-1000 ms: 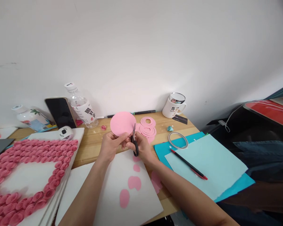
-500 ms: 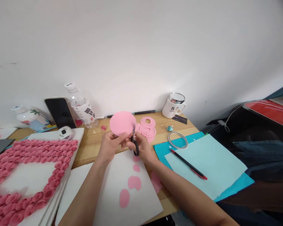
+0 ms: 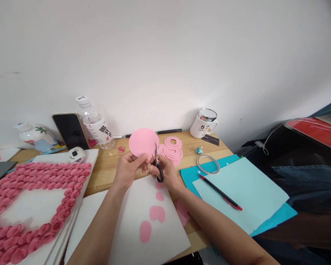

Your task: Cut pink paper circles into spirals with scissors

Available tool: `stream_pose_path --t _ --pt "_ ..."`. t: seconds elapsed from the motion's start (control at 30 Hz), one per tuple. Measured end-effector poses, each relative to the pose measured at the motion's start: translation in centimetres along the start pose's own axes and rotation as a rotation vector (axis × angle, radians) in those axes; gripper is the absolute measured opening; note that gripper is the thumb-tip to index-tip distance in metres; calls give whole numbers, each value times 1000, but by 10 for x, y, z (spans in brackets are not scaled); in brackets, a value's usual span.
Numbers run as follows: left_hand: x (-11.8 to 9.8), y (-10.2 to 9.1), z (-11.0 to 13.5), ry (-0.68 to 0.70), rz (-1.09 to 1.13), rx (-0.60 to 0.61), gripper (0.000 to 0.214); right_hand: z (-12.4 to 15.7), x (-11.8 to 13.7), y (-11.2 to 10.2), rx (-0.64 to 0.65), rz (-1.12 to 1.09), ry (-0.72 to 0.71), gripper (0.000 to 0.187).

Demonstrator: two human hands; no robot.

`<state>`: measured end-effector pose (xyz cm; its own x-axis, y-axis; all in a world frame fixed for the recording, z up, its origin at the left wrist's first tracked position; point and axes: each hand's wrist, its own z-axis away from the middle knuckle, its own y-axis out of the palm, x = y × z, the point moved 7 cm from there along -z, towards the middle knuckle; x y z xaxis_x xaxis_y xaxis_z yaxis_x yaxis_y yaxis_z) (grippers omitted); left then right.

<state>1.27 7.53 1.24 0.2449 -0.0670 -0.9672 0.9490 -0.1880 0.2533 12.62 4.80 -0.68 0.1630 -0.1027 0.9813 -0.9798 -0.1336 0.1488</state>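
A round pink paper disc [image 3: 143,142] is pinched at its lower edge by my left hand [image 3: 129,167]. My right hand [image 3: 166,171] grips a pair of scissors [image 3: 159,170] with black handles, its blades pointing up at the disc's right edge. Whether the blades are cutting into the paper I cannot tell. Just right of the scissors lie pink paper rings [image 3: 173,151], partly overlapping. Below both hands is a white board [image 3: 129,228] with several pink paper scraps [image 3: 157,214] on it.
Pink paper flowers [image 3: 63,213] cover a white panel at left. Behind stand a phone [image 3: 70,130], a clear bottle [image 3: 99,129] and a white mug [image 3: 201,126]. Light-blue paper [image 3: 253,195], a black pen [image 3: 217,190] and a tape ring [image 3: 208,164] lie at right.
The pink disc has shifted up very slightly, with its right edge still by the scissor blades. Both hands keep nearly the same place and hold.
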Motion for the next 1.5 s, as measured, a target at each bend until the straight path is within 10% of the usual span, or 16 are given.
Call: stream_pose_path --t 1.5 --pt "-2 -1 2 -17 -121 -14 22 -1 -3 -3 -38 -24 -30 31"
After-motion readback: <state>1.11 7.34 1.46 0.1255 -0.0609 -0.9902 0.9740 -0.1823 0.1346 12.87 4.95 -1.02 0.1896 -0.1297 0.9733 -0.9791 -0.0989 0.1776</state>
